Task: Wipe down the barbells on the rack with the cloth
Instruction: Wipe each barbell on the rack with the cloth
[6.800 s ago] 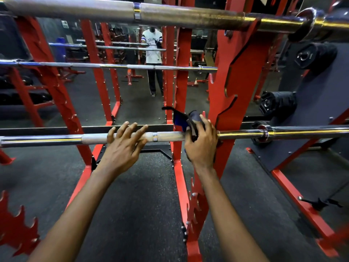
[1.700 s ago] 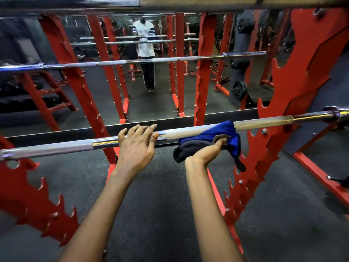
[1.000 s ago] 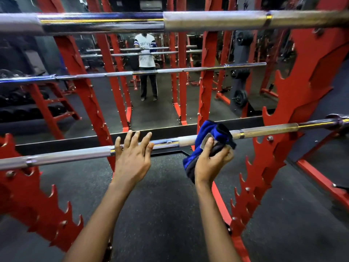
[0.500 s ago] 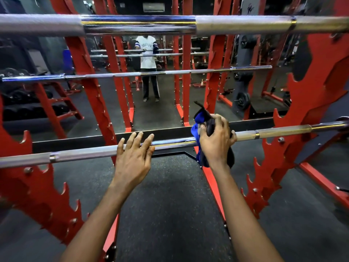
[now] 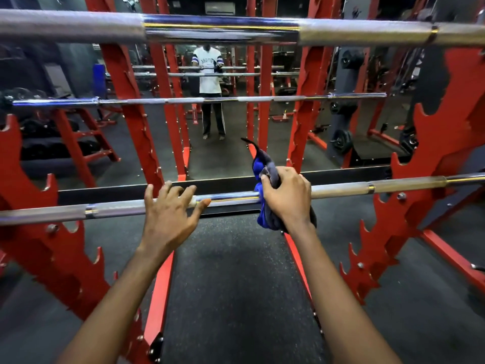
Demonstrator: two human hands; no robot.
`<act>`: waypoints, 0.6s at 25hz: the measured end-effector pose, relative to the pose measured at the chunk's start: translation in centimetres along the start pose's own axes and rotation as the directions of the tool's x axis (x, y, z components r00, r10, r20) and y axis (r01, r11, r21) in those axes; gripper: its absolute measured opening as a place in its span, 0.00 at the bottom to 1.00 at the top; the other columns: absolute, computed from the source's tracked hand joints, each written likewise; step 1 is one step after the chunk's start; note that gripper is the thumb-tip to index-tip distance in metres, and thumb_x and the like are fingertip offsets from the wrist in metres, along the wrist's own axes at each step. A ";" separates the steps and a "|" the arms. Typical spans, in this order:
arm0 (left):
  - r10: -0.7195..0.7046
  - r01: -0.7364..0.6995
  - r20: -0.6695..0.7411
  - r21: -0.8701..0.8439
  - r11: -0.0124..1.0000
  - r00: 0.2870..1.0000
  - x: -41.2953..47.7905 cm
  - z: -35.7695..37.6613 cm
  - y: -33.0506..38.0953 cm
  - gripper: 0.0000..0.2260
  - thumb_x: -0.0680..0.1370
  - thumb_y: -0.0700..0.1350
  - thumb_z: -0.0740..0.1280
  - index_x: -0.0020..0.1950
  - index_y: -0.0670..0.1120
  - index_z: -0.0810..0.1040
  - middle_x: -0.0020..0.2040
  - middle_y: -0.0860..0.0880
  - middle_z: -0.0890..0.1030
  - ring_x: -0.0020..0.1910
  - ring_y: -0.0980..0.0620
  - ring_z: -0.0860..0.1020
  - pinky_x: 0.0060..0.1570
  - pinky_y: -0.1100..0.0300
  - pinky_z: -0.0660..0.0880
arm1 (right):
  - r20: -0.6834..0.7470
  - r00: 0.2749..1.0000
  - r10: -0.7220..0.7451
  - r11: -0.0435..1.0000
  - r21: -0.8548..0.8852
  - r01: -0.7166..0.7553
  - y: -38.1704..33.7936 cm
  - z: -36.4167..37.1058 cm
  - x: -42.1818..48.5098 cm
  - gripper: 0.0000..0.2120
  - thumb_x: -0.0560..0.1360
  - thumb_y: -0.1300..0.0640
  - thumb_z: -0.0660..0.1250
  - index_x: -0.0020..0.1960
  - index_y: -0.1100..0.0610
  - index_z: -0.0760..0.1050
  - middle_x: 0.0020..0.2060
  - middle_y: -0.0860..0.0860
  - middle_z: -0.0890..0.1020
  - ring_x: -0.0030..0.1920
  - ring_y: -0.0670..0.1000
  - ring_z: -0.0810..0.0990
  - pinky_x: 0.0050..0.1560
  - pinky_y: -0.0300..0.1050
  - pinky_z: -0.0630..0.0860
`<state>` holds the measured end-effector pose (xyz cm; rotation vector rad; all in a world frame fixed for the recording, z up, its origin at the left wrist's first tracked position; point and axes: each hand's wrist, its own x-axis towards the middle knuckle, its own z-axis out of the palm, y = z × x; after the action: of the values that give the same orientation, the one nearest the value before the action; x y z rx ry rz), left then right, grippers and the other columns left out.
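View from head height, looking down across a red steel rack (image 5: 422, 177) with saw-toothed side plates that carry barbells lying level from left to right.

The lower barbell (image 5: 343, 189) crosses the middle of the view at about hand level, its ends resting in notches on both side plates. Its shaft is dull grey, with a shinier chrome stretch between the two hands.

The left hand (image 5: 168, 215) rests on top of this barbell. Its fingers are spread apart and draped over the shaft, and the thumb lies along the near side, not clenched.

The right hand (image 5: 287, 199), further right along the same shaft, is clamped tight on a blue and grey cloth (image 5: 263, 168). The cloth is bunched round the barbell under the palm. One end sticks up above the knuckles and the rest hangs below the wrist. The two hands are well apart, with bare chrome between them.

An upper barbell (image 5: 217, 29) runs across the very top of the view, close to the camera and blurred.

Behind the rack stands a mirror (image 5: 228, 153) with a dark lower frame. It reflects a person in a white shirt at a bar, along with more red uprights and weight plates. Below is a dark speckled rubber floor (image 5: 236, 298), with both bare forearms reaching forward over it.
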<state>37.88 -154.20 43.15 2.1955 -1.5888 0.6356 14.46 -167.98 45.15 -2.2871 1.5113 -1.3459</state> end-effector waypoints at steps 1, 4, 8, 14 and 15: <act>-0.026 0.026 -0.001 0.001 1.000 1.000 -0.2 0.1 -0.7 0.29 0.81 0.69 0.49 0.71 0.55 0.74 0.64 0.47 0.79 0.72 0.43 0.69 0.72 0.38 0.54 | 0.000 0.999 0.036 0.999 -0.017 -0.036 -0.6 0.2 0.1 0.17 0.77 0.40 0.61 0.46 0.51 0.81 0.50 0.48 0.84 0.51 0.56 0.83 0.58 0.52 0.73; -0.034 0.034 -0.034 -0.008 0.999 0.999 -1.1 0.6 -0.9 0.25 0.82 0.65 0.52 0.73 0.54 0.72 0.66 0.47 0.77 0.73 0.44 0.67 0.72 0.37 0.55 | -0.119 0.992 -0.046 0.999 0.000 0.046 -3.1 2.2 -2.5 0.17 0.78 0.41 0.63 0.54 0.52 0.83 0.57 0.47 0.83 0.57 0.54 0.82 0.62 0.53 0.72; 0.068 -0.079 -0.138 -0.069 0.995 0.988 -2.1 1.2 -1.9 0.21 0.83 0.59 0.54 0.72 0.53 0.72 0.61 0.49 0.76 0.64 0.45 0.73 0.71 0.43 0.58 | -0.216 0.939 -0.266 0.960 0.025 0.278 -4.2 4.1 -5.6 0.16 0.78 0.46 0.69 0.62 0.53 0.81 0.65 0.50 0.80 0.65 0.54 0.78 0.67 0.53 0.71; 0.111 -0.120 -0.183 -0.036 0.992 0.977 -2.9 1.8 -3.4 0.21 0.84 0.55 0.56 0.77 0.53 0.69 0.62 0.48 0.74 0.66 0.45 0.71 0.74 0.47 0.57 | -0.164 0.984 -0.075 0.997 0.023 0.080 -6.0 4.2 -3.7 0.14 0.77 0.45 0.66 0.54 0.53 0.82 0.56 0.48 0.82 0.57 0.55 0.81 0.61 0.54 0.71; 0.100 -0.110 -0.201 -0.041 0.993 0.975 -2.9 2.0 -3.3 0.21 0.84 0.55 0.56 0.76 0.53 0.69 0.62 0.48 0.74 0.66 0.45 0.71 0.74 0.47 0.57 | -0.157 0.980 -0.121 0.992 0.008 0.124 -6.8 4.6 -4.3 0.15 0.77 0.45 0.65 0.56 0.53 0.82 0.58 0.48 0.82 0.59 0.55 0.80 0.62 0.54 0.71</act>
<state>40.57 -151.89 39.81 1.9537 -1.6053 0.8078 21.97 -162.86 43.12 -2.3476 1.4134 -1.5989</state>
